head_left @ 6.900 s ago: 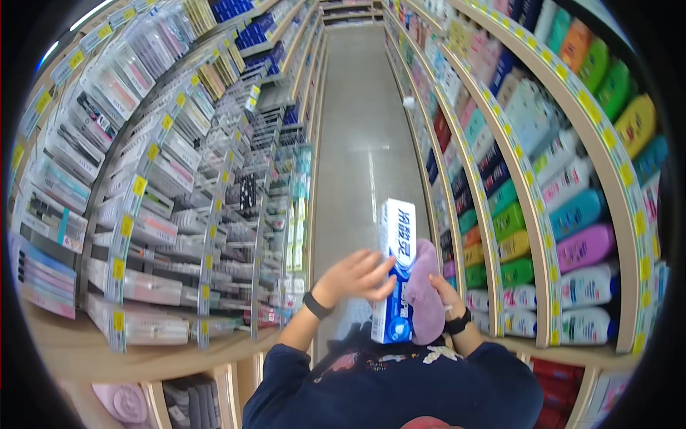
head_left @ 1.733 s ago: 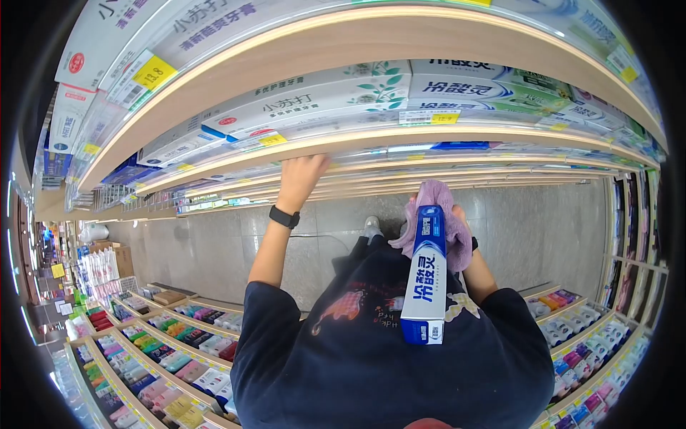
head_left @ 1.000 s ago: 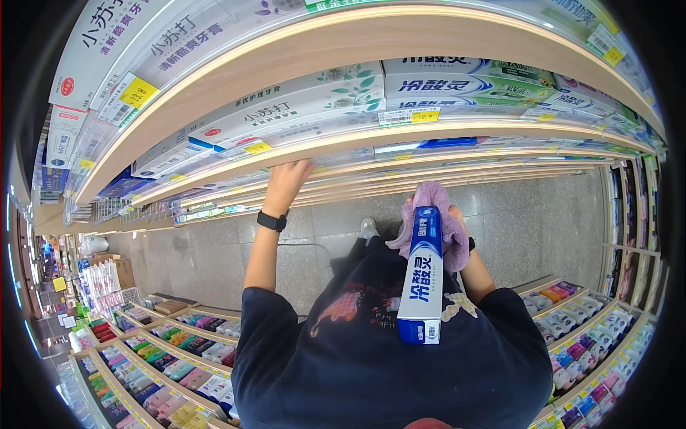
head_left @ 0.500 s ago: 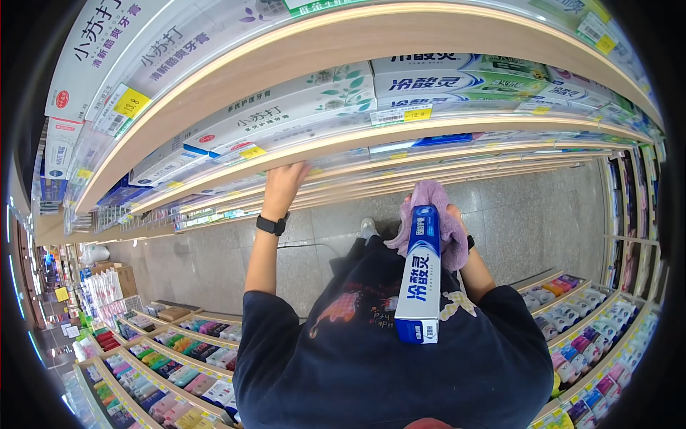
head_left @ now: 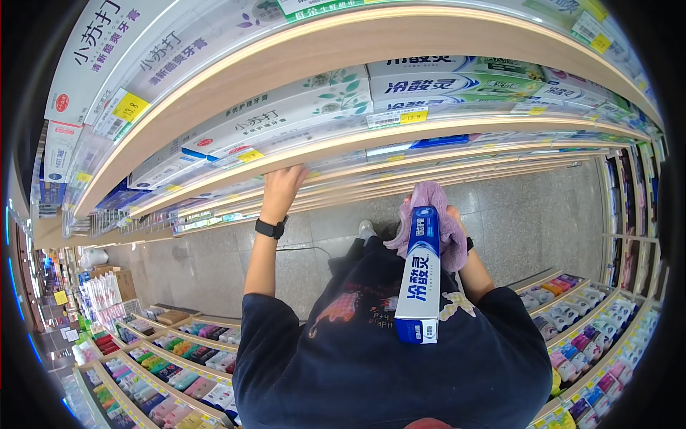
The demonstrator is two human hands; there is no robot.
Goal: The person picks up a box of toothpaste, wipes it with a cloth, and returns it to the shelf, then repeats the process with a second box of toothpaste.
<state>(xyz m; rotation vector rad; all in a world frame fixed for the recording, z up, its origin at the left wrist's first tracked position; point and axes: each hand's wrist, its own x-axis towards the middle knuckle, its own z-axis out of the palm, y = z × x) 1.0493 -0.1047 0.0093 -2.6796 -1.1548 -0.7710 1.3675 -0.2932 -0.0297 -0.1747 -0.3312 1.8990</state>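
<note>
My left hand (head_left: pixel 281 191), with a black band on its wrist, reaches to the front edge of a lower shelf (head_left: pixel 343 156). Its fingertips pass out of sight at the shelf, so what they touch is hidden. My right hand (head_left: pixel 453 214) is closed on a purple cloth (head_left: pixel 449 232) and is mostly covered by it. A blue and white toothpaste box (head_left: pixel 420 282) lies lengthwise against the cloth, in front of my dark shirt, its far end at that hand.
Toothpaste boxes (head_left: pixel 300 104) line the tiers in front, above yellow price tags (head_left: pixel 131 107). Grey floor (head_left: pixel 500 207) shows below. Behind me stand racks of packaged goods (head_left: pixel 164 365) on the left and more shelving (head_left: pixel 586 343) on the right. Cardboard boxes (head_left: pixel 123 282) stand far left.
Almost nothing differs. My left hand stays at the shelf edge, its fingers slightly shifted, and my right hand keeps the cloth and toothpaste box in the same place.
</note>
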